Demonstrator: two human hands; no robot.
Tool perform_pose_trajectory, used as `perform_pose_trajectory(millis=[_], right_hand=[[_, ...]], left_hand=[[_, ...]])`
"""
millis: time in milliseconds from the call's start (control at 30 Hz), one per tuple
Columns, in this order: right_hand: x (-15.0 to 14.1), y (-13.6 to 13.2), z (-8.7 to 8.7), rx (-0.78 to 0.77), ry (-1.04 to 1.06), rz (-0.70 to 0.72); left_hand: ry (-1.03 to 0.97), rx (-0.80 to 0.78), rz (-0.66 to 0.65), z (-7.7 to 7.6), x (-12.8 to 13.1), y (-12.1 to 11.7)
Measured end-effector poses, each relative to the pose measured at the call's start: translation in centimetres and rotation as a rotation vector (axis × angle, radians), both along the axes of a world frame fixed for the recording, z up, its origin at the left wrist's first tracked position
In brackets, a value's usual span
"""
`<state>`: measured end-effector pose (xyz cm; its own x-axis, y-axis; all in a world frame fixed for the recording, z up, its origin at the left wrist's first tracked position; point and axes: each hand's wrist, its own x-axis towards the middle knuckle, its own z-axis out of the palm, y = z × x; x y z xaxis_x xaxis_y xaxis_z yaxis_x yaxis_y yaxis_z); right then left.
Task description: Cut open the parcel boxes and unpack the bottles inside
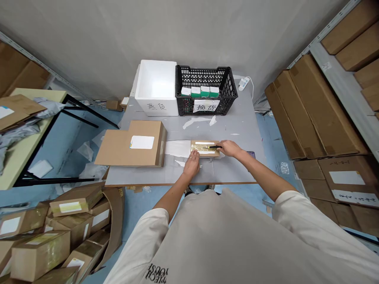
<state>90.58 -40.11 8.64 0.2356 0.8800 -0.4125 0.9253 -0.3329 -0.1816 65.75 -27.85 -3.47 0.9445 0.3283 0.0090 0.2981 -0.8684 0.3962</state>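
Note:
A small taped cardboard box point(205, 143) lies on the table in front of me, with white label strips along its top. My right hand point(229, 148) is closed around a black box cutter point(213, 147), whose tip reaches left over the tape on the box. My left hand point(192, 163) rests with its fingers extended on the box's near left edge. Left of the small box is a sheet of white paper point(177, 148). A larger cardboard box point(143, 156) with a white label sits farther left. Whether the blade touches the tape I cannot tell.
Along the table's back stand a white foam box point(156, 106) and a black crate point(227, 103) holding several green-and-white boxes point(205, 92). A phone point(251, 154) lies by my right forearm. Cardboard boxes point(41, 252) pile up lower left; shelves of cartons point(325, 114) flank the right.

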Motion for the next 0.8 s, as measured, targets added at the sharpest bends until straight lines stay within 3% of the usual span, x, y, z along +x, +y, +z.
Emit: perform_pose_trajectory(millis=[600, 800], right_hand=[[6.9, -9.2, -1.1, 0.037, -0.026, -0.114], [8.4, -13.1, -2.4, 0.168, 0.112, -0.370]], left_hand=[[0.107, 0.037, 0.015, 1.3, 0.9, -0.5], [0.113, 0.125, 0.085, 3.4, 3.0, -0.9]])
